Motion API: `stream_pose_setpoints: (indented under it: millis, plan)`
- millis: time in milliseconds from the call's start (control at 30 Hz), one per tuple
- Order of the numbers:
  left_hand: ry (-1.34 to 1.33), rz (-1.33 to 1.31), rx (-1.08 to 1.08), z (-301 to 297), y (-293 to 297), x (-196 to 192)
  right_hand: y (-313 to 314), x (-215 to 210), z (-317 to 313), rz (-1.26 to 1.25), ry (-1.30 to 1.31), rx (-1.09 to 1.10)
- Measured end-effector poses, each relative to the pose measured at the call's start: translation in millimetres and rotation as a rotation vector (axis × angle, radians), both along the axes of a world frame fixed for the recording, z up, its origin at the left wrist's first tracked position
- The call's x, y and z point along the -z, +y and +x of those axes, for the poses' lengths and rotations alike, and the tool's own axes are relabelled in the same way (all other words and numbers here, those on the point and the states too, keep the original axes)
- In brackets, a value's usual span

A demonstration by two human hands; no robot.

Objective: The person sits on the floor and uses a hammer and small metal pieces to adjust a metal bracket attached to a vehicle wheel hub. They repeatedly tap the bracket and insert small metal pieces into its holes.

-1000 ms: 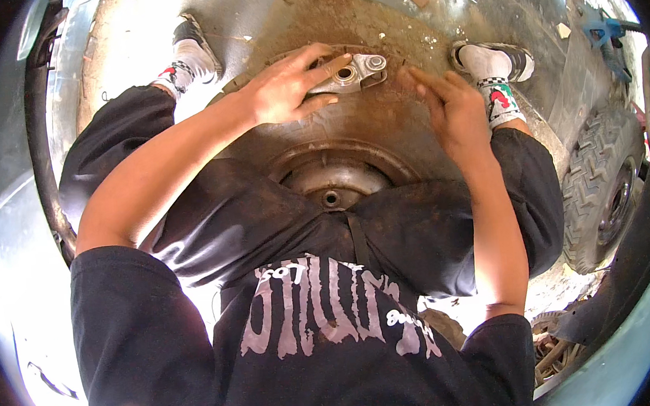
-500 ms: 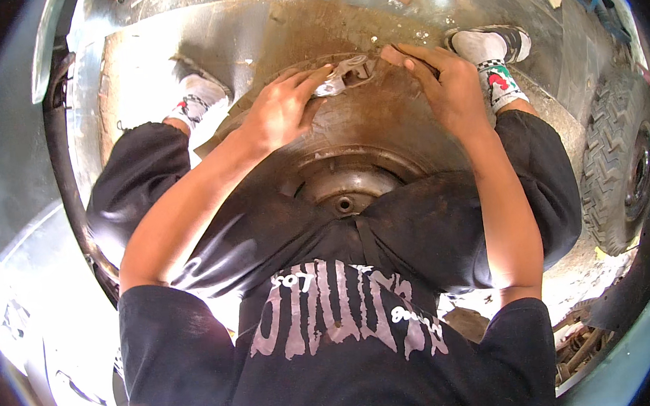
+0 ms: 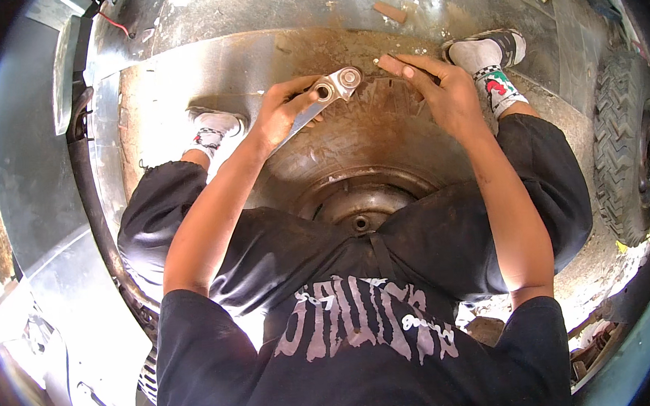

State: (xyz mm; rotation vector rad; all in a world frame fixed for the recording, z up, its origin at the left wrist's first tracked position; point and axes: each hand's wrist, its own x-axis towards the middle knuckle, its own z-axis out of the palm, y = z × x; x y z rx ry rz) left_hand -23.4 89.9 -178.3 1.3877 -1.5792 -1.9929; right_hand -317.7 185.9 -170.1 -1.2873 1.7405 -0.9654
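Left hand (image 3: 280,116): grip closed on silver metal link with round bushings (image 3: 339,85) | Right hand (image 3: 454,101): pinching reddish-brown rectangular block (image 3: 393,65) | Both taken up, not touching, near brown-dusted dark tyre's (image 3: 369,134) far edge

You wear a black short-sleeved T-shirt (image 3: 362,387) with pale dripping lettering (image 3: 339,316), loose black trousers (image 3: 539,159) with a dark drawstring (image 3: 382,253), white check-banded socks (image 3: 496,83) patterned red and green, and dark footwear (image 3: 511,45).

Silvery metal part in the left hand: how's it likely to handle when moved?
Probably stiff: the silvery metal part juts past the left hand without visible sag. Perhaps slippery, since its bare surface looks smooth and shiny. Laid flat, it seems unlikely to roll, being long and narrow with a rounded end.
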Motion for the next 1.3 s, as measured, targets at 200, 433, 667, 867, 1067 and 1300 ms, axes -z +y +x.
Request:
stream_pose_setpoints:
  millis: [200,433,667,867,1067,1300]
  plan:
    - [-0.215,-0.352,0.139,-13.7,-0.2,14.1,-1.9,3.2,3.8,0.019,-0.025,-0.007]
    - [-0.208,-0.881,0.281,-19.2,9.1,33.0,0.2,6.8,7.1,0.061,-0.051,-0.006]
    - [-0.273,-1.092,0.407,-16.0,-2.6,39.9,0.0,12.2,2.1,0.049,0.004,-0.011]
    - [-0.328,-0.896,0.495,-21.2,-6.9,21.0,1.0,24.4,2.3,-0.025,0.030,-0.014]
    - [-0.285,-0.882,0.452,-21.1,-5.4,24.9,5.8,15.7,6.1,-0.089,0.244,-0.079]
    - [-0.288,-0.925,0.435,-18.4,-6.7,30.5,20.4,27.3,24.4,-0.358,0.470,-0.278]
